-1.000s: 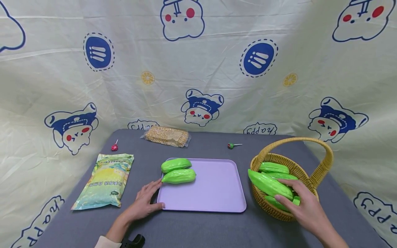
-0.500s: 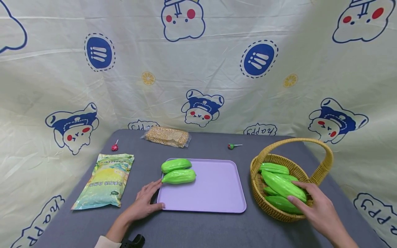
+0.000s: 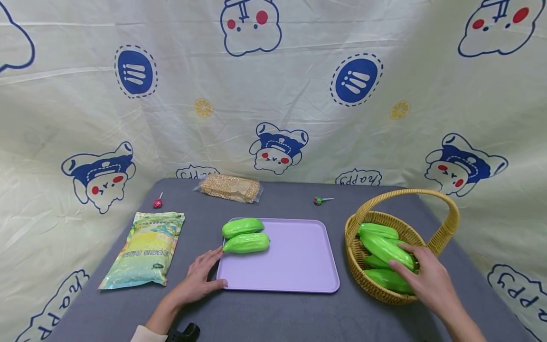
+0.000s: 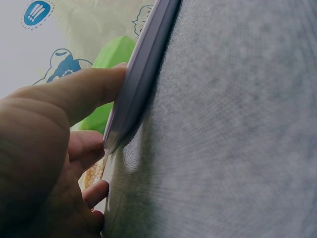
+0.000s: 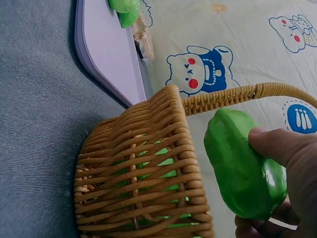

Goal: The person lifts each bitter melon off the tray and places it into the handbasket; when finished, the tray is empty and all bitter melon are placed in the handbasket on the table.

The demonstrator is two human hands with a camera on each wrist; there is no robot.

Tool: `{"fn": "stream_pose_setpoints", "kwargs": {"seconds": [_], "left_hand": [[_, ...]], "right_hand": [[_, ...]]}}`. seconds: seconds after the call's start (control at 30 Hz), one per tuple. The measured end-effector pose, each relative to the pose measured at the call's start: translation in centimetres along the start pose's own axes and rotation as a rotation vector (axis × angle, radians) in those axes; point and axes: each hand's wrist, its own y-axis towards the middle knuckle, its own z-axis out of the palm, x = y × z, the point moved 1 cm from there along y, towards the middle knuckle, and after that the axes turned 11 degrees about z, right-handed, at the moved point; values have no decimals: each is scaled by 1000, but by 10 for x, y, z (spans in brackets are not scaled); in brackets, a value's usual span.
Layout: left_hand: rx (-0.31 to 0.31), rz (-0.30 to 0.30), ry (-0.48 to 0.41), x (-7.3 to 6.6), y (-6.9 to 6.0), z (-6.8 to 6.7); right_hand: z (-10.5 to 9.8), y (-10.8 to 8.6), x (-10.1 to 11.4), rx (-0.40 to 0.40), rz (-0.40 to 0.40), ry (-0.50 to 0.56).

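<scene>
Right hand point(image 3: 433, 280) half-curled, I pinch a glossy green gourd point(image 3: 386, 249) by its near end above the basket point(image 3: 355, 274) at right; probably light, stiff and slippery, it's best held round the middle.

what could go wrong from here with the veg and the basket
The green vegetable looks smooth and glossy, so it might slip from the right hand and drop into the basket or against its rim.

The basket's tall handle arches close to that hand; a sideways move could catch it and perhaps tip the basket.

The left hand touches the tray at its left edge, so a push there could jolt the nearer vegetable on it.
</scene>
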Motion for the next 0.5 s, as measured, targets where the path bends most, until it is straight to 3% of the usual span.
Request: {"fn": "stream_pose_setpoints", "kwargs": {"seconds": [0.5], "left_hand": [[0, -7, -1, -1, 0, 0]], "right_hand": [[21, 23, 1, -15, 26, -50]]}}
